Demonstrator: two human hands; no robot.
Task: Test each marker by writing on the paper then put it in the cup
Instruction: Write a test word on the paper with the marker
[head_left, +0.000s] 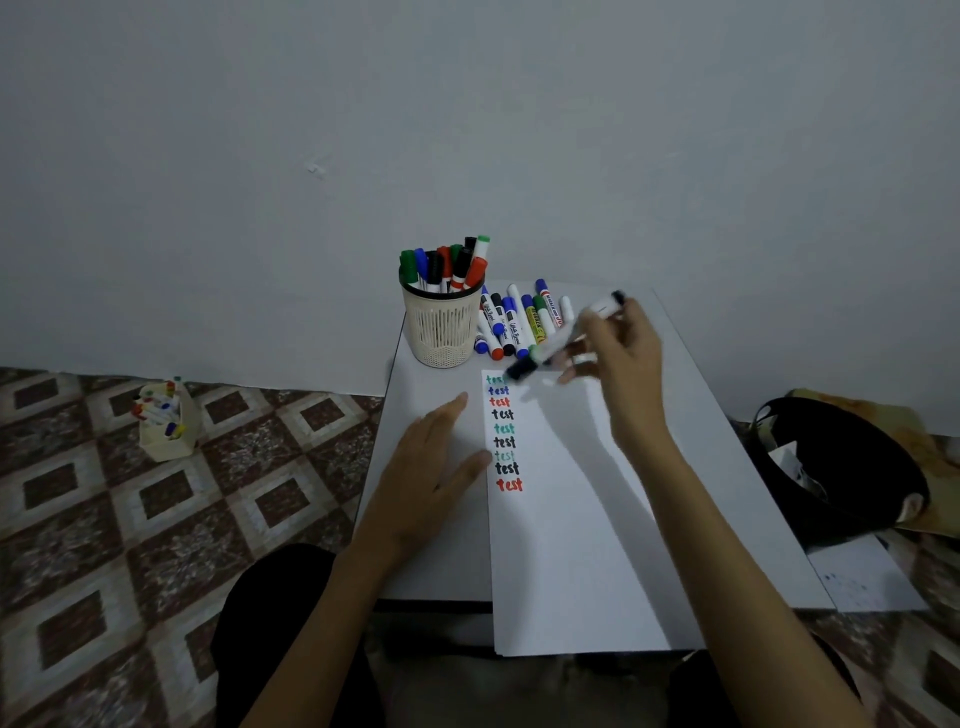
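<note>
So the small white bench (727, 441) fills the middle-right of the frame, and the long paper (571, 545) runs down it and hangs off the near edge at the bottom. I'd guess that's why the left hand (426, 467) is laid flat, fingers straight, on the bench along the paper's left edge, with the thumb touching the sheet: it looks like it's pinning things so the overhang doesn't slide. The right hand (623, 358) is up over the top of the paper with its fingers curled around a white-barrelled black marker (558, 343), tilted with its dark lower end just above the first line. It's motion-blurred, so I can't tell if the cap is on. The mesh cup (441, 332) sits at the bench's upper-left corner, close to that edge and already stuffed with upright markers, so dropping another in looks tight and a nudge could push it toward the drop. The loose markers (519, 322), the untested lot I assume, lie just right of the cup, beyond the paper's top edge and within easy reach. The column of "test" words (504, 431) hugs the left margin, so there's loads of blank paper to the right and below.
</note>
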